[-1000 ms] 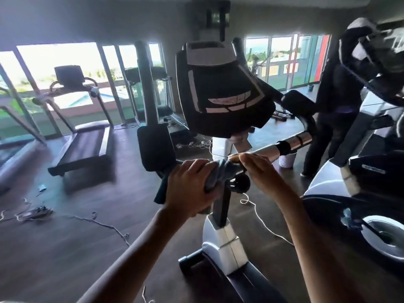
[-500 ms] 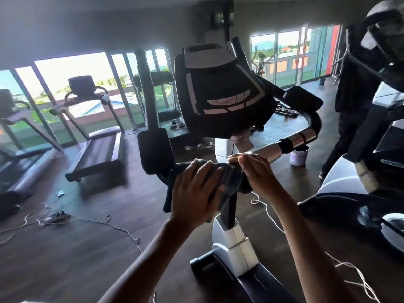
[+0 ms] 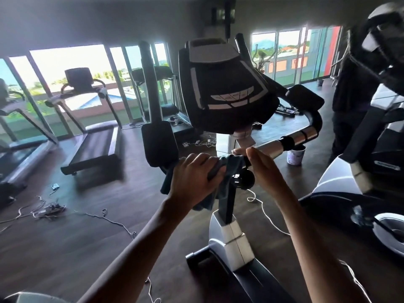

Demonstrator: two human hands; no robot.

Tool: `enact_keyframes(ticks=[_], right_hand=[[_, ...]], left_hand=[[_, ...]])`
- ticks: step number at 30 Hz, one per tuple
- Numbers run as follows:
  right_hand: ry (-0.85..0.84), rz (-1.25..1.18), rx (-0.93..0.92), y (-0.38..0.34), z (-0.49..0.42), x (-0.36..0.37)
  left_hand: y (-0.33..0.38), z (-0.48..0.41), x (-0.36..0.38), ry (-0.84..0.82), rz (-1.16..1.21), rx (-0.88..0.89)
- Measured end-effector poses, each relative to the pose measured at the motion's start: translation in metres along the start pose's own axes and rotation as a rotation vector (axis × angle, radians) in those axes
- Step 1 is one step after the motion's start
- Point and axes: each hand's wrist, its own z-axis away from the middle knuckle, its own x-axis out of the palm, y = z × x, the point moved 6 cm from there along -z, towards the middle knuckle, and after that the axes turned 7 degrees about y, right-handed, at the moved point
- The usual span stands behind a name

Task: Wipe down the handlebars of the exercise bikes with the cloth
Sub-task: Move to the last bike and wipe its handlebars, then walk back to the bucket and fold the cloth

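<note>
A: Left hand gripped the cloth, fingers curled over it, pressing it on the handlebar at its middle; a cloth tail hung below.
B: Right hand?
A: Fingers near straight, tips at the cloth's upper edge; pinching or not, could not tell.
B: Which way next?
A: Handlebar's long axis ran up and rightward from that grip, chrome then black bend; right hand lay nearer.

Soft blue-grey cloth, shiny metal handlebar w/ matt black foam, dark wood-look floor.
</note>
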Motion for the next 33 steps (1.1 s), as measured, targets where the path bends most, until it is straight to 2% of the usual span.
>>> enact_keyframes(ticks=[4,7,9,12,15,17,19,24,29,33], right_hand=[[0.201,-0.051,-0.019,-0.008,0.047,-0.011],[0.284,0.028,-0.053,0.000,0.089,-0.015],[0.183,0.115,-0.018,0.013,0.115,-0.005],[-0.096,0.283,0.128,0.038,0.157,0.026],[-0.454,0.530,0.257,0.068,0.200,0.067],[-0.697,0.655,0.264,0.083,0.225,0.102],[-0.860,0.717,0.229,0.091,0.242,0.137],[-1.053,0.757,0.124,0.102,0.251,0.218],[-1.144,0.802,0.043,0.120,0.224,0.299],[-1.151,0.819,0.028,0.137,0.189,0.363]], left_hand=[[0.006,0.009,-0.034,0.182,0.070,0.069],[0.014,0.048,-0.059,0.190,0.181,-0.004],[0.013,0.090,-0.062,0.112,0.257,-0.141],[-0.001,0.177,-0.051,-0.033,0.313,-0.457],[-0.017,0.275,-0.043,-0.206,0.218,-0.705],[-0.031,0.329,-0.047,-0.321,0.130,-0.828],[-0.049,0.370,-0.055,-0.411,0.051,-0.916],[-0.100,0.421,-0.079,-0.397,-0.076,-1.082],[-0.173,0.443,-0.069,-0.367,-0.094,-1.170],[-0.243,0.438,-0.051,-0.335,-0.094,-1.189]])
